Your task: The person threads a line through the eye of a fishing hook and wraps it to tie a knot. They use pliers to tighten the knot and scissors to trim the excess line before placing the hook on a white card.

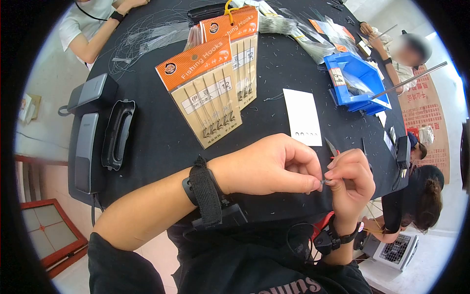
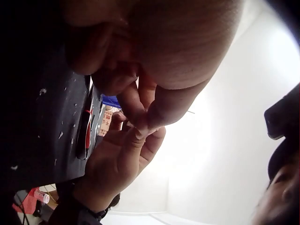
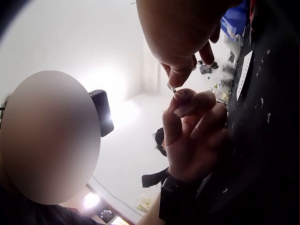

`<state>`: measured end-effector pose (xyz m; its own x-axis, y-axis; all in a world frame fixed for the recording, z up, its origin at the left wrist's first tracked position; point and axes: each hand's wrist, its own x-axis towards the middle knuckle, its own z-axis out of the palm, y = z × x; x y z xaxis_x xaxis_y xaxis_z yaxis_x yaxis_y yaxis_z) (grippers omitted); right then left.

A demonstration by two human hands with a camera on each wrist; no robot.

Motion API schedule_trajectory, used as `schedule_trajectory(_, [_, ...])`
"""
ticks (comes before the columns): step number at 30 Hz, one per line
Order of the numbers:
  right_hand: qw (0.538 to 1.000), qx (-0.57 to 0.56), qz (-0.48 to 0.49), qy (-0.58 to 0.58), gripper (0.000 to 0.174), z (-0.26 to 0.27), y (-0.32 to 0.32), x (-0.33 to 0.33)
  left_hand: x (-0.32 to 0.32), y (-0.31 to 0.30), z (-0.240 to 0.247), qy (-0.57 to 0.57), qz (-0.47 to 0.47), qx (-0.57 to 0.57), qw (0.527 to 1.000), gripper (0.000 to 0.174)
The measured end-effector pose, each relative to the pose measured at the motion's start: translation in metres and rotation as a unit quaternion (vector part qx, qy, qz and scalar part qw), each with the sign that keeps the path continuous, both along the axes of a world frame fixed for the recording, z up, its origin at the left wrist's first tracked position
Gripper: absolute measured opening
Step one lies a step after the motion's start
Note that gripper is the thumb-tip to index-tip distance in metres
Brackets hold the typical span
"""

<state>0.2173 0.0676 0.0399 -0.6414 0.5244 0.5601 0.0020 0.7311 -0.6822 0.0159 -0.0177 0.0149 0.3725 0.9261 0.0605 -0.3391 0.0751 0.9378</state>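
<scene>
Close in front of the body, my left hand [image 1: 267, 166] and right hand [image 1: 353, 179] meet fingertip to fingertip. Between them is a tiny curved metal piece that looks like a fishing hook [image 1: 326, 182], pinched from the left by thumb and forefinger and from the right by the other thumb and fingers. The right wrist view shows the hook [image 3: 171, 87] as a thin bent wire; fingers cover most of it. Just beyond the hands lies a white card [image 1: 301, 115] with a row of small dark hooks along its near edge. Red-handled scissors [image 1: 332, 147] lie beside the right fingers.
Two orange-topped fishing hook packs [image 1: 198, 93] stand left of the card. A blue bin [image 1: 350, 73] holds clear bags at the back right. Black cases [image 1: 117, 134] and power banks [image 1: 87, 152] line the left edge. Loose line [image 1: 142, 41] tangles behind; other people sit around the table.
</scene>
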Motion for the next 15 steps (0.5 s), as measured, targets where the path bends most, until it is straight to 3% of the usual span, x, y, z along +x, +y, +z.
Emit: schedule_trajectory(15, [0.999, -0.037, 0.015, -0.024, 0.014, -0.0011, -0.0002, -0.0004, -0.0005, -0.0020, 0.0011, 0.025, 0.024, 0.004, 0.999, 0.010])
